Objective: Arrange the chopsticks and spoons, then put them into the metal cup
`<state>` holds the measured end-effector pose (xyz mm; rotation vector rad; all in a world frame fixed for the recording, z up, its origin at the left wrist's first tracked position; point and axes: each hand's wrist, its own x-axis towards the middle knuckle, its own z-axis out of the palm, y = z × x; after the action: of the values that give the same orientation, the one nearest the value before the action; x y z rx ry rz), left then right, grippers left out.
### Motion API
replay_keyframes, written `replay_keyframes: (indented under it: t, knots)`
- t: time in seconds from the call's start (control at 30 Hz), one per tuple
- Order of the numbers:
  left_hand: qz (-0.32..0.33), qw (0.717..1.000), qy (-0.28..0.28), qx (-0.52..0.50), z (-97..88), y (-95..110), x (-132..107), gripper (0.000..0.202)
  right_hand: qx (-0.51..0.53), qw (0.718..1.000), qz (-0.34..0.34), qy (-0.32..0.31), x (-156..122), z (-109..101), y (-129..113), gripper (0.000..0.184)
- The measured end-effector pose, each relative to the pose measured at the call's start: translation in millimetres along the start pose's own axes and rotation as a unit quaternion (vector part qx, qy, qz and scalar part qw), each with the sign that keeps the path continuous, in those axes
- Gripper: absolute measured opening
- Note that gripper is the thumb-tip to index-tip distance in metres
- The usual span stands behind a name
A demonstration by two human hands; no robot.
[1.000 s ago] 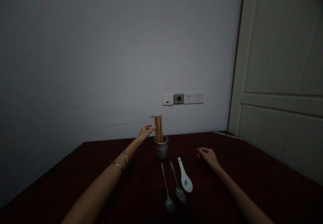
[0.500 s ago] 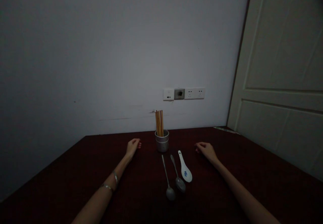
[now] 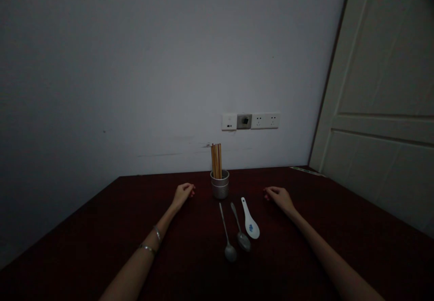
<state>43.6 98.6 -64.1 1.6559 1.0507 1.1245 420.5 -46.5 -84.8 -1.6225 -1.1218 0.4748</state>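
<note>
A small metal cup stands near the far side of the dark red table, with several wooden chopsticks upright in it. In front of the cup lie two metal spoons and a white ceramic spoon with a blue mark. My left hand rests on the table left of the cup, fingers curled, holding nothing. My right hand rests on the table right of the spoons, fingers loosely curled and empty.
A pale wall rises behind the table with a row of sockets above the cup. A cream door stands at the right. A thin pale strip lies at the table's far right corner.
My left hand has let go of the chopsticks and dropped to the table left of the cup. The right hand has stayed put. The view has tilted slightly.
</note>
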Motion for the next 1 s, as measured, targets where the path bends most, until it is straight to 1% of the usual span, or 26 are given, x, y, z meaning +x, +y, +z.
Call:
replay_keyframes:
  t: [0.13, 0.23, 0.3, 0.4, 0.47, 0.5, 0.57, 0.6, 0.63, 0.67, 0.73, 0.8, 0.87, 1.0]
  knots:
    - [0.009, 1.000, -0.013, 0.010, 0.8, -0.6, 0.9, 0.030, -0.031, 1.000, -0.002, -0.005, -2.1, -1.3, -3.0, 0.032]
    - [0.003, 0.999, -0.021, 0.023, -2.6, 0.9, 1.4, 0.028, -0.043, 0.999, -0.012, -0.002, -4.1, -1.5, -6.2, 0.031]
    - [0.007, 0.998, -0.040, 0.058, -6.4, 7.0, -1.9, 0.026, -0.047, 0.999, -0.020, 0.003, -4.6, -1.2, -7.7, 0.031]
    - [0.055, 0.981, -0.101, 0.155, -9.4, 27.7, -17.7, 0.023, -0.052, 0.998, -0.023, 0.008, -4.7, -0.6, -9.1, 0.031]
    - [0.100, 0.956, -0.168, 0.219, -5.8, 47.7, -35.5, 0.021, -0.061, 0.998, -0.022, 0.006, -5.0, -0.5, -9.9, 0.031]
    - [0.123, 0.939, -0.212, 0.240, -2.0, 58.2, -46.0, 0.020, -0.068, 0.997, -0.021, 0.006, -5.3, -0.6, -10.4, 0.031]
    - [0.179, 0.893, -0.304, 0.279, 8.8, 77.7, -67.5, 0.018, -0.082, 0.996, -0.018, 0.007, -6.2, -0.7, -11.2, 0.030]
    - [0.213, 0.867, -0.336, 0.298, 15.0, 85.7, -77.6, 0.019, -0.088, 0.996, -0.016, 0.008, -6.6, -0.8, -11.4, 0.030]
    - [0.252, 0.843, -0.354, 0.317, 21.4, 91.9, -86.6, 0.020, -0.091, 0.996, -0.015, 0.008, -7.0, -0.9, -11.6, 0.030]
    - [0.287, 0.818, -0.368, 0.336, 27.6, 96.4, -94.2, 0.022, -0.093, 0.996, -0.014, 0.007, -7.3, -1.0, -11.5, 0.030]
    - [0.343, 0.775, -0.378, 0.373, 38.1, 100.1, -104.6, 0.022, -0.094, 0.995, -0.016, 0.005, -7.5, -1.2, -11.0, 0.030]
    - [0.378, 0.742, -0.375, 0.407, 45.7, 99.0, -109.1, 0.020, -0.096, 0.995, -0.020, 0.002, -7.2, -1.3, -10.1, 0.030]
    - [0.399, 0.719, -0.368, 0.435, 50.5, 96.5, -109.9, 0.018, -0.095, 0.995, -0.023, 0.001, -6.6, -1.4, -9.0, 0.030]
    - [0.429, 0.683, -0.356, 0.473, 55.0, 95.8, -109.0, 0.017, -0.092, 0.995, -0.026, 0.002, -5.5, -1.1, -7.0, 0.030]
